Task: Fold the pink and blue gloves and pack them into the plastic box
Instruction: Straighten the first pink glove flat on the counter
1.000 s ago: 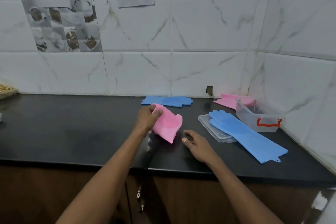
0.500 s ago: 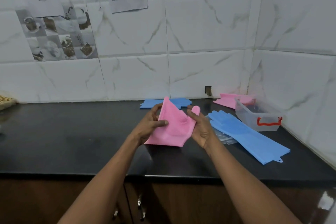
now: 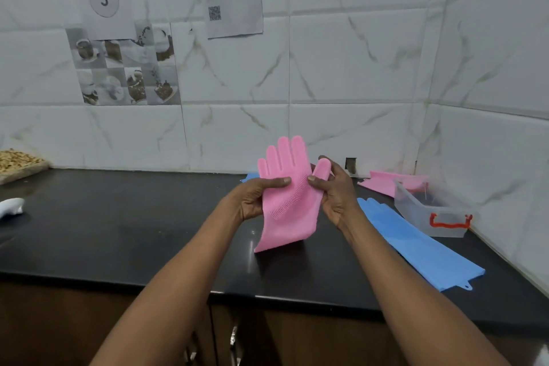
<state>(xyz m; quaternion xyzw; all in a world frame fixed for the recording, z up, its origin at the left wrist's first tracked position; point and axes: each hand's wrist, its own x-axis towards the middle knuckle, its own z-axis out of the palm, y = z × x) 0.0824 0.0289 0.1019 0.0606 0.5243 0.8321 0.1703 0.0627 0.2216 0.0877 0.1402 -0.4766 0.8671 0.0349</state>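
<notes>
A pink glove (image 3: 286, 202) is held upright above the black counter, fingers pointing up and cuff hanging down. My left hand (image 3: 255, 199) grips its left edge with the thumb across the palm side. My right hand (image 3: 334, 193) grips its right edge by the glove's thumb. A blue glove (image 3: 416, 244) lies flat on the counter to the right. The clear plastic box (image 3: 430, 211) with a red handle stands at the right by the wall. A second pink glove (image 3: 383, 184) lies behind the box. Only a corner of another blue glove (image 3: 249, 178) shows behind my left hand.
The black counter (image 3: 118, 226) ends at a front edge above wooden cabinets. A tray of nuts (image 3: 17, 163) sits at the far left by the wall, a white object (image 3: 12, 206) lies in front of it. Tiled walls close the back and right sides.
The pink glove went from folded in my left hand alone to opened out and raised upright in both hands. My right hand left the counter and took hold of it.
</notes>
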